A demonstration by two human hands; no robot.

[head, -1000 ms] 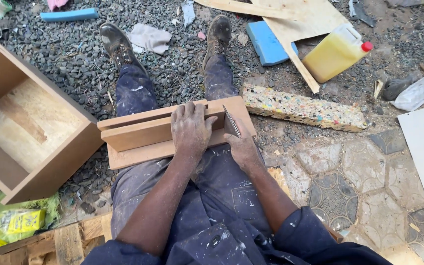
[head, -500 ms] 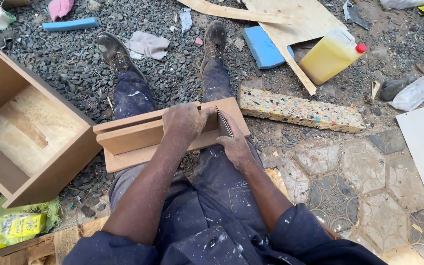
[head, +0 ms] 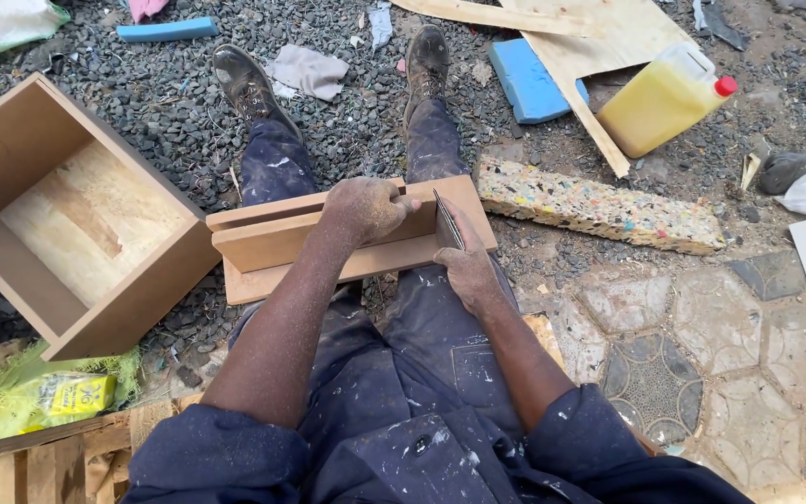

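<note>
Biggest thing near you is the open box on the gravel to your left, well apart from your hands. The wood piece you're working on lies across your thighs: a couple of flat brown boards joined along their length, a low channel shape, one end sticking out past your left knee.

I'd guess it handles stiff and fairly light, but the faces look smooth and dusty, so a bit slippery. Edges and corners on that kind of board chip easily, so take hold along the long top rail or flat on the faces, not at the thin ends.

Your left hand is wrapped over the top rail near its right end, fingers curled down the far side, a firm closed grip on the wood. Your right hand sits just beside it at the right end, pressing a thin dark sheet against the piece. I can't tell whether the fingers pinch the sheet or just push it flat.

Further out on the ground: a speckled foam block, a yellow jug with a red cap, a blue pad.
</note>
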